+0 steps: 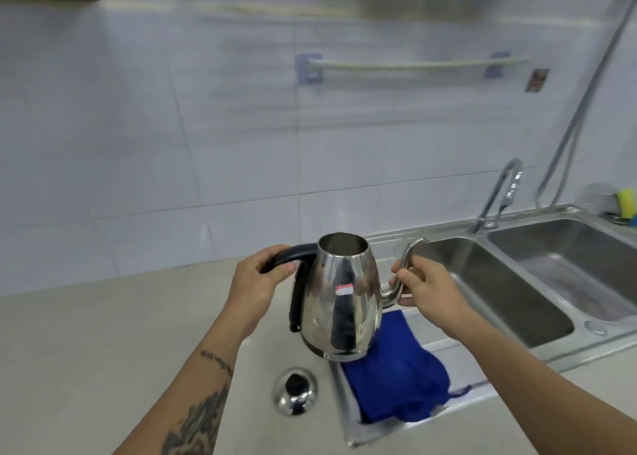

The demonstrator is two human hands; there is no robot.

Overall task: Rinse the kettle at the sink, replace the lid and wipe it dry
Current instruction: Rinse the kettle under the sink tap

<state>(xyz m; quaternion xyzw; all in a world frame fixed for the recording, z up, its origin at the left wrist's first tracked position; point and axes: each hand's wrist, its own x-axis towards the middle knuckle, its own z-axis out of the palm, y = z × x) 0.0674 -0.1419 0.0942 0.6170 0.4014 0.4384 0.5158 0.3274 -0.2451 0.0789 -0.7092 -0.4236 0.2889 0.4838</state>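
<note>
Left hand [253, 282] fingers grip kettle [339, 303] handle; right hand [425, 290] fingers pinch spout; lid [294, 391] off

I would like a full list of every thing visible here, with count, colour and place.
kettle: one, shiny steel, black handle, no lid, held above counter
lid: one, steel, black knob, on counter
cloth: one, blue, on drainboard
sink: one, steel, two basins, right
tap: one, chrome, behind sink
sponge: one, yellow-green, far right
towel rail: one, pale, on wall
left hand: grips kettle handle
right hand: grips spout
</note>
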